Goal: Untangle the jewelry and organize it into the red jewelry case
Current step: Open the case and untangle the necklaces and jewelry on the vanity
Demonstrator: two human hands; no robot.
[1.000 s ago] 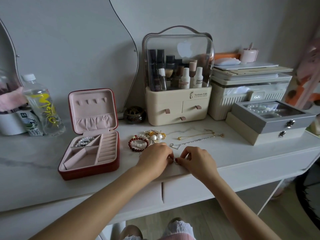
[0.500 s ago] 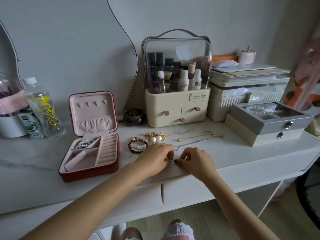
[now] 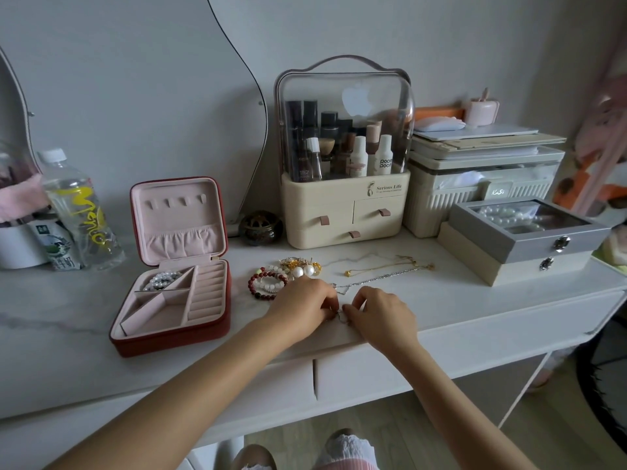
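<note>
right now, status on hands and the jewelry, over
Left hand and right hand both pinching thin silver chain necklace. Open red jewelry case holds only pearl strand. Nothing in the way.

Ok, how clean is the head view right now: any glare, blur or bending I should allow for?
Head view: dim, even light with no hard shadows; wide-angle bending curves the table edge; a pale reflection sits on the clear cosmetics cover; the far right edge is smeared; the thin silver chain between the left hand and right hand is barely resolved.
</note>
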